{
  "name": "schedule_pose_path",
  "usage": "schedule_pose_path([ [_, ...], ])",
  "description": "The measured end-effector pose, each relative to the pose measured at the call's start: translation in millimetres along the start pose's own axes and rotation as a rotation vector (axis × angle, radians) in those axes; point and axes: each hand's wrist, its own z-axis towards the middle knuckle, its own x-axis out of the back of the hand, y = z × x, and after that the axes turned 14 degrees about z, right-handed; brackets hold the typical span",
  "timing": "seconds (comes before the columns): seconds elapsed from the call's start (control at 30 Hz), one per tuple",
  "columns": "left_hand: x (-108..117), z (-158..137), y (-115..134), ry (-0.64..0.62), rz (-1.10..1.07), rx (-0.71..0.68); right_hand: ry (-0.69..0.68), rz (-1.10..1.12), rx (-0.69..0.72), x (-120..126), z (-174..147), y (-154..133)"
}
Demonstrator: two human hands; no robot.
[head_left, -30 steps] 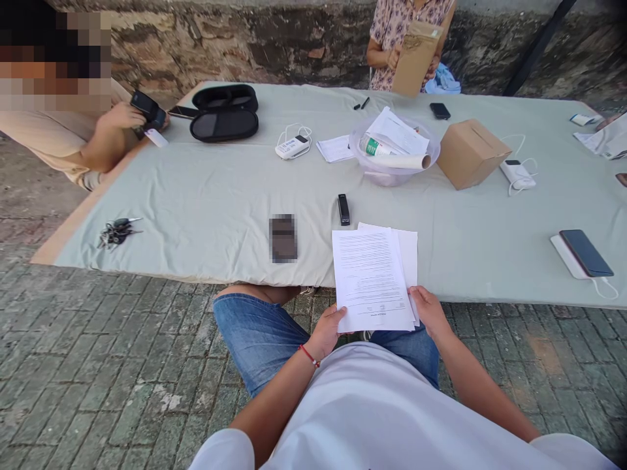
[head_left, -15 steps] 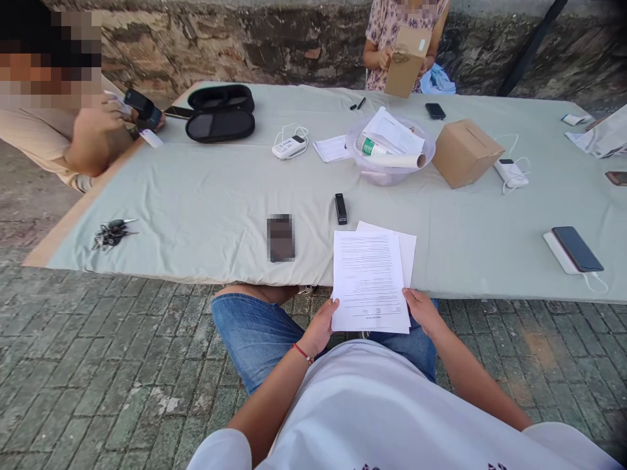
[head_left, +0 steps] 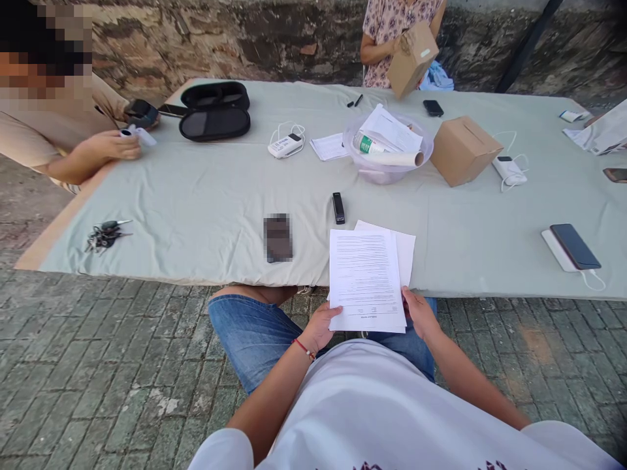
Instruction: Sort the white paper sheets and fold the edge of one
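Cloth-covered table (head_left: 196,209): outdoors on brick paving (head_left: 88,365), stone wall (head_left: 284,39) behind; places below are relative to the printed sheets (head_left: 365,274).
Left hand (head_left: 322,324): clamped on the near-left corner, thumb on top.
Right hand (head_left: 420,314): touching the right edge, somewhat farther up; fingers partly hidden, pinch cannot be told.
Printed sheets: between both hands, main area ahead of the fingers, long axis running away from the torso. Left hand is nearer the bottom corner. An under-sheet (head_left: 406,253) projects skewed at the far right.
Black stapler-like device (head_left: 338,208): just beyond the far-left corner, long axis roughly matching the sheets'; left hand nearer.
Masked dark item (head_left: 278,238): left of the sheets, identity obscured.
Bowl (head_left: 379,173): beyond the sheets, holding papers and a roll.
Carton (head_left: 465,153): beyond, to the right.
Co-workers: one far left; another opposite, handling a second box (head_left: 412,60).
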Motion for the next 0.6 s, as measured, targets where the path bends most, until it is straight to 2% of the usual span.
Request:
schedule_pose_path([
  [0.1, 6.0, -3.3, 5.4, 0.014, -0.018, -0.028, 0.062, 0.251, -0.074, -4.2, -2.8, 3.9],
  [0.17, 10.7, -5.4, 10.1, 0.020, -0.018, -0.038, 0.073, 0.321, -0.056, -7.0, -3.4, 6.2],
  [0.4, 12.7, -6.9, 18.4, 0.041, 0.035, -0.050, 0.373, 0.256, 0.150, -10.1, 1.3, 17.3],
  [0.5, 10.1, -6.4, 17.7, 0.050, 0.055, -0.073, 0.403, 0.297, 0.188, -2.3, -2.2, 12.3],
  [0.6, 11.1, -5.2, 16.8, 0.050, 0.034, -0.088, 0.398, 0.352, 0.142, 14.0, -7.9, 1.1],
])
